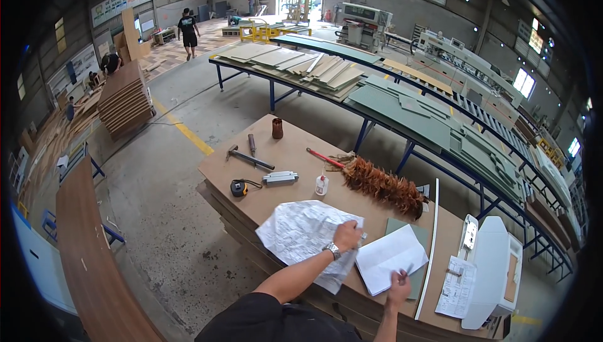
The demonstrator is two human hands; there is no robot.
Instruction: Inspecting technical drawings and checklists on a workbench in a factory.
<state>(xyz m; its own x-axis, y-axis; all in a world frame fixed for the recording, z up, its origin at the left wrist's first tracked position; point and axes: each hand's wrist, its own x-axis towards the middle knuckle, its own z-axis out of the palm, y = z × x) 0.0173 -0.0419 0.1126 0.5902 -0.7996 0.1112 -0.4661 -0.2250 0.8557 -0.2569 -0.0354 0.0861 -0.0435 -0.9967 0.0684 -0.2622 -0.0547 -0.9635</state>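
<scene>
My left hand (pixel 347 236), with a metal watch on the wrist, is closed over the right edge of a creased printed sheet (pixel 298 226). A small greyish thing pokes out past its fingers, too small to name. My right hand (pixel 398 287) pinches a pen (pixel 410 269) above the lower right part of white paper (pixel 386 257). That paper rests partly on a grey-green board (pixel 417 284). Beyond the sheets lie a tape measure (pixel 239 187), a hammer (pixel 252 158), a grey metal piece (pixel 280 178) and a small clear bottle (pixel 321 185).
A feather duster (pixel 383 185), a handled tool (pixel 252 145) and a brown jar (pixel 277 128) are on the board-topped stack (pixel 217 163). A white strip (pixel 429 248) and a white machine (pixel 493 266) are at right. Beyond, a blue-framed table (pixel 272 87) carries panels. People stand far left.
</scene>
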